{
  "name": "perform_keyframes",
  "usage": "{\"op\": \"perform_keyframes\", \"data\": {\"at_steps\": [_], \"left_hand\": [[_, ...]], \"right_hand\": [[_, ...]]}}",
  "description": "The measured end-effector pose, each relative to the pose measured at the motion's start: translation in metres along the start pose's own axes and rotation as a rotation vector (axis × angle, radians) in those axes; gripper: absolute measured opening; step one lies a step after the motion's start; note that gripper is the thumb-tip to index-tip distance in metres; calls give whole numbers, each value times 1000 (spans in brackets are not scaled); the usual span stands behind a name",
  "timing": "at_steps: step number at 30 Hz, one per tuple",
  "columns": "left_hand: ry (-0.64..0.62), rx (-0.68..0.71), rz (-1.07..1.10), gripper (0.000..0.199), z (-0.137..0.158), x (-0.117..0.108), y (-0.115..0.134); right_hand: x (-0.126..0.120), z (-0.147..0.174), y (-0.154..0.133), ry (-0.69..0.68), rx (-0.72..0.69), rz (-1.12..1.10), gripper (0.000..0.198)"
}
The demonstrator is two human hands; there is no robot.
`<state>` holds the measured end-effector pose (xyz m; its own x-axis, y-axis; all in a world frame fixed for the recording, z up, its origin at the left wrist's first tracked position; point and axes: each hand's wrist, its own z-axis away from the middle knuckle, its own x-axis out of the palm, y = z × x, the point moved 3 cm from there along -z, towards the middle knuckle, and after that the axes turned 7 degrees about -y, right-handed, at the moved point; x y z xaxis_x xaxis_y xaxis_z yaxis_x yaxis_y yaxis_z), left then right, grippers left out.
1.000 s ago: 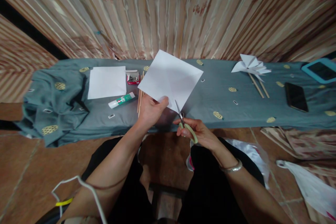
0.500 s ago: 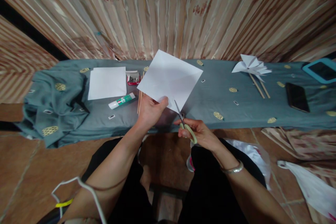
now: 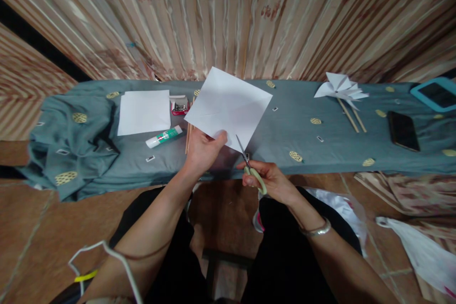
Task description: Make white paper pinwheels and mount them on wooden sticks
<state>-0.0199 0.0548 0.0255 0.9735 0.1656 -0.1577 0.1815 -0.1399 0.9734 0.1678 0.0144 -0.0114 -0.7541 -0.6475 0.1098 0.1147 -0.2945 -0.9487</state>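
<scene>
My left hand (image 3: 204, 152) pinches a square sheet of white paper (image 3: 228, 102) by its near left edge, thumb on top and fingers underneath. The sheet is held above the table, turned like a diamond, with faint crease lines on it. A pair of scissors (image 3: 253, 173) with pale green handles is in my right hand (image 3: 269, 178), fingers closed round the handles. One blade lies over the paper near its closest corner; the other blade seems to be beneath. Behind my left hand, thin wooden sticks (image 3: 188, 137) lie partly hidden by the sheet.
On the cloth-covered table (image 3: 285, 133), a paper stack (image 3: 143, 113), a red box of small metal pins (image 3: 179, 105) and a glue stick (image 3: 164, 136) lie left. Paper pinwheels (image 3: 342, 90) on sticks, a phone (image 3: 403, 131) and a blue-framed tablet (image 3: 436, 94) lie right. A curtain (image 3: 228, 23) hangs behind.
The view has shifted very slightly. Both hands, the paper and the scissors keep nearly the same position; the blades remain at the near corner.
</scene>
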Motion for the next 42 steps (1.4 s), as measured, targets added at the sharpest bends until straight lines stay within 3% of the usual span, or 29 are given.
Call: {"op": "perform_keyframes", "data": {"at_steps": [15, 21, 42], "left_hand": [[23, 28, -72, 24, 0, -3, -8], [-57, -6, 16, 26, 3, 5, -6], [-45, -32, 12, 29, 6, 5, -1]], "right_hand": [[2, -1, -4, 49, 38, -49, 49], [1, -3, -3, 63, -17, -7, 51], [1, -2, -4, 85, 30, -43, 45]]}}
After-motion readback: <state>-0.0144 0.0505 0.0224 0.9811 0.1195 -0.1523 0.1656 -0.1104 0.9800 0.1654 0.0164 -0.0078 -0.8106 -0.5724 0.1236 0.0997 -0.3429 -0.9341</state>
